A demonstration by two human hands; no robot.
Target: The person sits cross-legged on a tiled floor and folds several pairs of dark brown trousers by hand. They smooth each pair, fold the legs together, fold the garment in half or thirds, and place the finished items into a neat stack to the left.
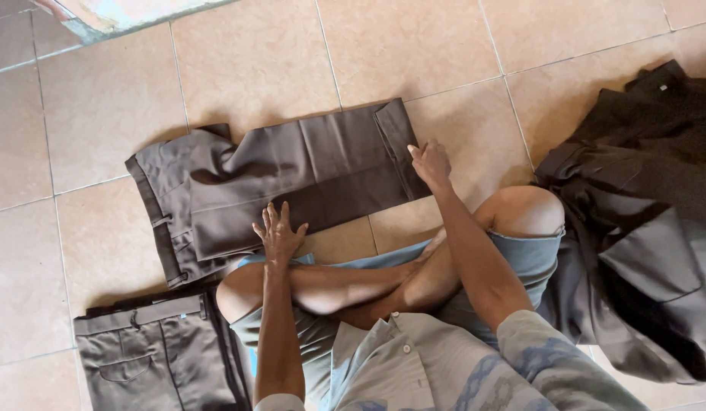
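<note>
1. The brown trousers (292, 179) lay flat on the tiled floor (102, 114) just in front of the seated person's crossed legs, the legs of the garment doubled back over the waistband end, so that it formed a compact oblong.
2. The left hand (278, 234) rested with fingers spread wide on the near edge of the fold, seemingly to pin the cloth flat; it gripped nothing.
3. The right hand (431, 162) pressed down at the hem end, fingers bent on the cloth, probably keeping the layers squared; whether it pinched the edge I could not tell.
4. A folded grey pair of trousers (151, 350) sat by the left knee, apart from the brown pair.
5. A loose heap of dark garments (642, 205) lay at the right, touching the right thigh.
6. The floor was of beige marbled tiles with pale grout lines; daylight fell across it, and a painted edge showed at the top left.
</note>
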